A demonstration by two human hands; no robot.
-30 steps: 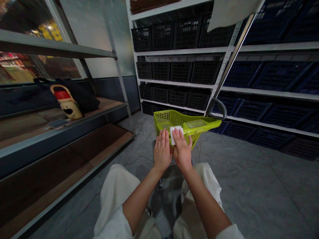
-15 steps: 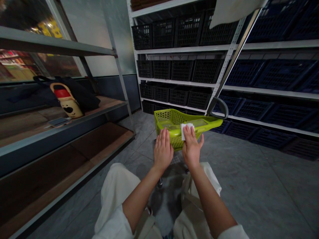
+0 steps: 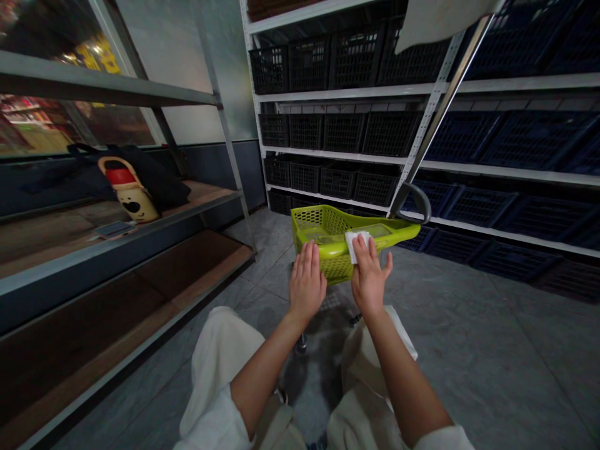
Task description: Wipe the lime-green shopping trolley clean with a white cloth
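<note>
A lime-green plastic shopping basket [image 3: 323, 222] stands on the grey floor in front of my knees, with a grey handle [image 3: 419, 201] at its right end. My left hand [image 3: 306, 282] rests flat against the basket's near wall, fingers stretched out. My right hand [image 3: 370, 273] presses a folded white cloth [image 3: 355, 242] onto the basket's near rim, fingers flat and slightly spread over it.
Metal shelving [image 3: 117, 250] with wooden boards runs along the left, holding a black bag [image 3: 150, 175], a cream and red bottle [image 3: 129, 189] and a phone [image 3: 112, 229]. Shelves of black and blue crates [image 3: 370, 131] fill the back and right. A slanted metal post [image 3: 435, 112] rises behind the basket.
My right hand has slid the white cloth to the right along the basket's rim. My left hand has stayed on the basket's near wall.
</note>
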